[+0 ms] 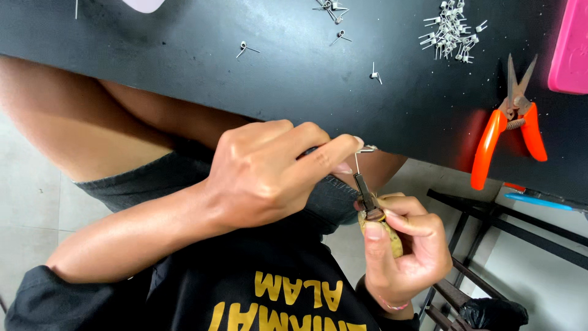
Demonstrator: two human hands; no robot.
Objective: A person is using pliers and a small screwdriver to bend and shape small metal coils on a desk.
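We look down over our own lap. The left hand [263,178] is curled shut, thumb and forefinger pinching a thin bent wire piece [362,151] at its upper end. The right hand [401,245] sits below and to the right, fingers wrapped closed around the pale wooden handle of a small hand tool [373,211].

The tool's dark metal shaft rises out of the right fist and points up toward the left fingertips; its long axis runs nearly upright, leaning slightly left. The wire piece meets the shaft tip, hanging just under the left fingertips. Both hands are close together, the left nearer the wire, the right nearer the tool. All of this is held in the air, just off the near edge of the black counter [294,67].

On the counter: a heap of small wire springs [450,30] at far right, loose single ones [246,48] scattered mid-surface, orange-handled snips [511,119] near the edge, a pink object [569,49] at the right border. Below, pale floor tiles and a dark metal frame [490,217].
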